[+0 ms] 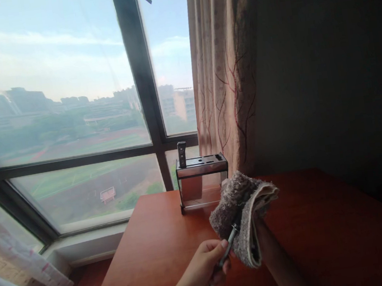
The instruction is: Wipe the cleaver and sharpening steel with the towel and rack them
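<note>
Here the left hand (201,271) pinches a thin metal tool (225,254) while the cloth-wrapped right hand (245,215) wipes its tip, its grip hidden, near the table's (156,258) front edge.

A red-brown wooden table (163,253) carries a metal knife rack (202,178) at its far edge, near the window

The right hand (253,228) is hidden under the grey cloth (243,213) — the thin tool's (223,262) tip too.
</note>
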{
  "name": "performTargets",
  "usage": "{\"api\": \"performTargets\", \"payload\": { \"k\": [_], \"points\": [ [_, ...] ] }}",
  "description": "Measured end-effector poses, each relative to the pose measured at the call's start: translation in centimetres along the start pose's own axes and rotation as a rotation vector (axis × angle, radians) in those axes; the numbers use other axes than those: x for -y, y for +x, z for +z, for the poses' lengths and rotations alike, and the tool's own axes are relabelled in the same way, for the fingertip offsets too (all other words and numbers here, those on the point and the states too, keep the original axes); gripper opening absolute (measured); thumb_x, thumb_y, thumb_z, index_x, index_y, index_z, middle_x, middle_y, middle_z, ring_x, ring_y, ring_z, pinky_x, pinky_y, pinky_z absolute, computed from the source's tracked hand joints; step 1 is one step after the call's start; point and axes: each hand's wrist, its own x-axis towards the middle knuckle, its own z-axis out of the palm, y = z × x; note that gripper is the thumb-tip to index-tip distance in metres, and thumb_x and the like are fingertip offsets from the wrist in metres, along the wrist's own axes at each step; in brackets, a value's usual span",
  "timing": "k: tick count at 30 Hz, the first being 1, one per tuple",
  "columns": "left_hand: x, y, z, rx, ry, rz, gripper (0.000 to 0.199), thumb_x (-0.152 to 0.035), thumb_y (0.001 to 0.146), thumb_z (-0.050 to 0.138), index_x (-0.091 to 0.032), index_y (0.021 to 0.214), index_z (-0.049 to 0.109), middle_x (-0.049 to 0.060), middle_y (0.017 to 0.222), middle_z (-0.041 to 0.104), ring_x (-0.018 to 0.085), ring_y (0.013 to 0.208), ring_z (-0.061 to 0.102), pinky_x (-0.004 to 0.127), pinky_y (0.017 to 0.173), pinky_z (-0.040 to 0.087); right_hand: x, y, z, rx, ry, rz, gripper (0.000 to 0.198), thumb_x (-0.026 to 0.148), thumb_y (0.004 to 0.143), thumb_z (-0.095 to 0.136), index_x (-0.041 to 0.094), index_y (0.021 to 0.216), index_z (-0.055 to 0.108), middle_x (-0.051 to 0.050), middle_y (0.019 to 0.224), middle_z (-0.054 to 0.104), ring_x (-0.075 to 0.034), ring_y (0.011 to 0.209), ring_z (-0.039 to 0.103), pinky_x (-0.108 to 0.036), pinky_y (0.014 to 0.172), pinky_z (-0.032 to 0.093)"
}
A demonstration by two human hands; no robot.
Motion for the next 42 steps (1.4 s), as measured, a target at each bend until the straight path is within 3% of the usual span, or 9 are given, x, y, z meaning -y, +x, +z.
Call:
{"api": "performTargets", "payload": {
  "k": [4,9,13,24,33,38,42],
  "points": [
    [0.6,1.2,-0.7,-0.197,0.140,0.115,0.053,-0.066,0.063,0.069,-0.014,0.057,0.057,-0.003,0.043,0.050,0.004,0.030,0.029,0.021,0.034,0.013,0.1,-0.5,1.1,0.142,0.144,0.157,0.050,0.049,0.056,0.084,0.022,0.095,0.067,-0.004,0.084,0.074,-0.026,0.077,0.069,-0.042,0.075,0.054],
    [0.5,1.4,-1.2,-0.437,0.355,0.360,0.051,-0.061,0.071,0.065,-0.010,0.070,0.071,-0.002,0.050,0.053,0.008,0.042,0.038,0.021,0.040,0.027,-0.2,-0.9,2.6,0.050,-0.012,0.042,0.053,0.041,0.055,0.084,0.021,0.100,0.066,-0.006,0.099,0.074,-0.028,0.094,0.068,-0.041,0.085,0.051],
    [0.2,0.7,-0.9,-0.512,0.457,0.468,0.044,-0.054,0.076,0.063,-0.012,0.078,0.075,0.002,0.058,0.061,0.013,0.052,0.047,0.023,0.047,0.037,0.0,-1.1,3.3,0.005,-0.086,-0.011,0.046,0.039,0.057,0.083,0.021,0.096,0.068,-0.005,0.095,0.075,-0.027,0.090,0.069,-0.038,0.081,0.054],
    [0.4,0.8,-1.0,-0.515,0.464,0.495,0.042,-0.051,0.078,0.063,-0.012,0.084,0.076,0.002,0.056,0.060,0.012,0.050,0.046,0.022,0.046,0.036,1.1,-0.2,2.2,-0.038,-0.287,-0.108,0.032,0.038,0.056,0.085,0.019,0.078,0.072,-0.006,0.081,0.077,-0.029,0.078,0.071,-0.036,0.069,0.056],
    [-0.6,0.2,-0.3,-0.479,0.318,0.484,0.037,-0.048,0.076,0.068,-0.011,0.079,0.073,0.000,0.054,0.056,0.009,0.046,0.042,0.020,0.043,0.031,0.7,-0.5,3.1,-0.140,-0.052,-0.007,0.047,0.041,0.055,0.085,0.017,0.093,0.070,-0.007,0.089,0.077,-0.028,0.084,0.072,-0.036,0.072,0.057],
    [-1.0,0.0,-0.5,-0.477,0.116,0.491,0.035,-0.047,0.075,0.069,-0.016,0.089,0.067,0.000,0.061,0.061,0.007,0.044,0.040,0.019,0.041,0.027,0.4,-0.6,3.4,-0.001,0.198,0.120,0.049,0.043,0.061,0.083,0.019,0.102,0.068,-0.006,0.099,0.076,-0.028,0.093,0.071,-0.038,0.078,0.057],
    [-1.1,-0.3,-0.5,-0.425,0.011,0.569,0.029,-0.039,0.075,0.072,-0.018,0.095,0.065,0.003,0.075,0.067,0.013,0.063,0.055,0.022,0.055,0.042,-0.7,-1.3,3.7,0.188,0.235,0.207,0.045,0.048,0.067,0.077,0.020,0.101,0.069,-0.006,0.100,0.075,-0.029,0.096,0.070,-0.039,0.077,0.057]
  ]
}}
